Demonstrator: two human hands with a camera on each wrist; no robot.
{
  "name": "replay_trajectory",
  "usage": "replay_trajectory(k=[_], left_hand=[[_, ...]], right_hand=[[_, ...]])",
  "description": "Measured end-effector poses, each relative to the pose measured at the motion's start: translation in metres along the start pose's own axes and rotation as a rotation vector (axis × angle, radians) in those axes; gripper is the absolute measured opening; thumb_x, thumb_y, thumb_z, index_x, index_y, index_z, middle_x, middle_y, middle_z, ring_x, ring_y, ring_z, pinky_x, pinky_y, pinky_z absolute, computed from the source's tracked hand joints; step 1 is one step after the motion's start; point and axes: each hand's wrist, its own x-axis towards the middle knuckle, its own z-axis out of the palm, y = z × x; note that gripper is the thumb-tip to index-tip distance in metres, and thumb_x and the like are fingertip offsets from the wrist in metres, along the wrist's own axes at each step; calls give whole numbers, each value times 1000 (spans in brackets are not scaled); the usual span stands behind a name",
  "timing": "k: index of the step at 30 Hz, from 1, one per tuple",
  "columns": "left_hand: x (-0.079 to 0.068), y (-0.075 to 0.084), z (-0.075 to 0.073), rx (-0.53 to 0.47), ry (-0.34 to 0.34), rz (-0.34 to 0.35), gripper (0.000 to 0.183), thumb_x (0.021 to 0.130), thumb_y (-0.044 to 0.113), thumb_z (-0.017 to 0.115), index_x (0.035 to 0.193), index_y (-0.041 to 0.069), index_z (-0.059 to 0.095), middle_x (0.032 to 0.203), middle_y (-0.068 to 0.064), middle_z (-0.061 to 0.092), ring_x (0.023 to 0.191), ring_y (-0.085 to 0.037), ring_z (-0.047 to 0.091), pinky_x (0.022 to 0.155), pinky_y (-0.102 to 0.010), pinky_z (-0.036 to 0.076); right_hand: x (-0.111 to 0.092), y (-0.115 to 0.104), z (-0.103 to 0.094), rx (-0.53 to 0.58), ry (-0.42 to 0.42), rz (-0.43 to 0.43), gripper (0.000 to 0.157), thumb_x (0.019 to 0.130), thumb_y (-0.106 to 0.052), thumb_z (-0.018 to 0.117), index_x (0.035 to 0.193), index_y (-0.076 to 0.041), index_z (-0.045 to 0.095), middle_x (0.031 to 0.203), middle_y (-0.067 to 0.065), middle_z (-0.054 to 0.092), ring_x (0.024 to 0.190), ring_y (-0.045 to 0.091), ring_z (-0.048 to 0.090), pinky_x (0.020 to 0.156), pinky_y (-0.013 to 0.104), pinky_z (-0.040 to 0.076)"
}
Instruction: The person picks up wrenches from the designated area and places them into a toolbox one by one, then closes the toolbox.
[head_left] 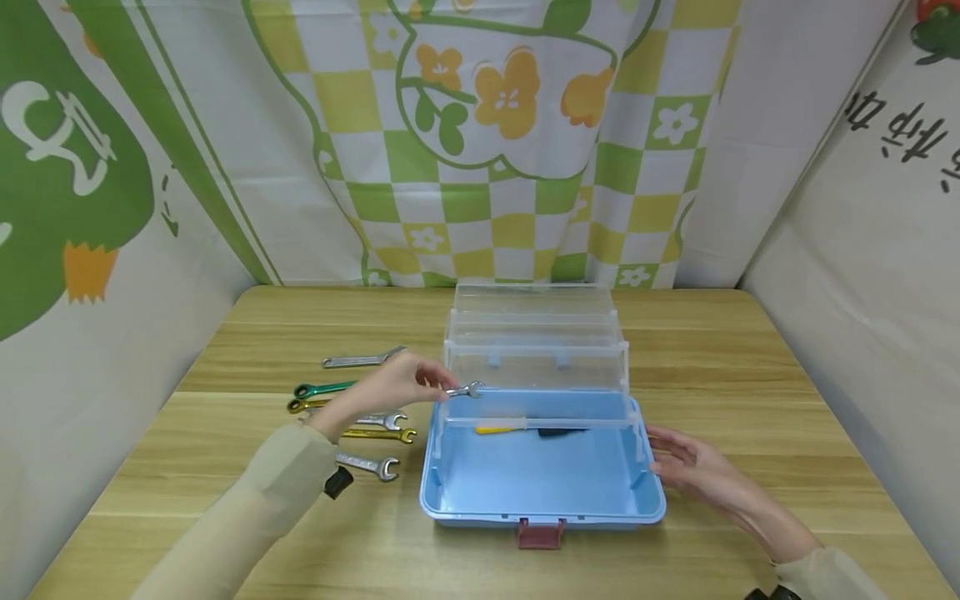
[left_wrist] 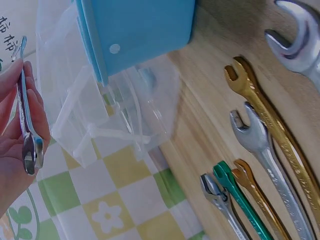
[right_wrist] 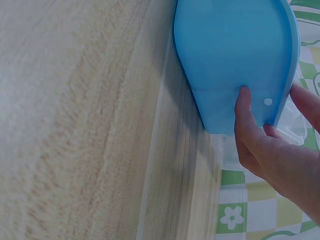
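Between thumb and fingers, my left hand [head_left: 422, 379] pinches a small silver wrench [head_left: 468, 389], its open-ended head pointing right over the left rim of a blue toolbox [head_left: 543, 483]. In the left wrist view the same wrench [left_wrist: 26, 115] shows edge-on, raised from the table. My right hand [head_left: 693, 468] is at the toolbox's right side; in the right wrist view its fingers rest against the outer blue wall [right_wrist: 225, 65], one fingertip at the rim. The toolbox is open, with clear lid and trays [head_left: 536, 367] folded up behind. A yellow handle [head_left: 501, 430] and a black part lie inside, beneath a clear tray edge.
Left of the toolbox, several wrenches lie on the wooden table: a silver one [head_left: 352, 362] at the back, a green one [head_left: 322, 389], gold ones [head_left: 378, 434] and a silver one [head_left: 367, 463] in front. A maroon latch [head_left: 540, 535] hangs at the toolbox's front. A patterned curtain [head_left: 510, 208] stands behind.
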Motion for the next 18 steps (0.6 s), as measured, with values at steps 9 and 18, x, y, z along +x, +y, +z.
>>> replay_trajectory(k=[9, 18], left_hand=[[25, 13, 6, 69, -39, 30, 15, 81, 7, 62, 95, 4, 66, 81, 0, 63, 68, -11, 53, 60, -23, 47], [49, 25, 18, 126, -76, 129, 14, 81, 4, 61, 94, 4, 66, 83, -1, 64, 71, -8, 53, 63, -20, 47]], right_hand=[[0, 0, -1, 6, -22, -3, 69, 89, -14, 52, 137, 9, 8, 138, 33, 13, 118, 28, 39, 90, 35, 42], [0, -1, 0, -4, -22, -1, 70, 88, -15, 53, 136, 10, 8, 138, 34, 11, 120, 30, 36, 90, 33, 42]])
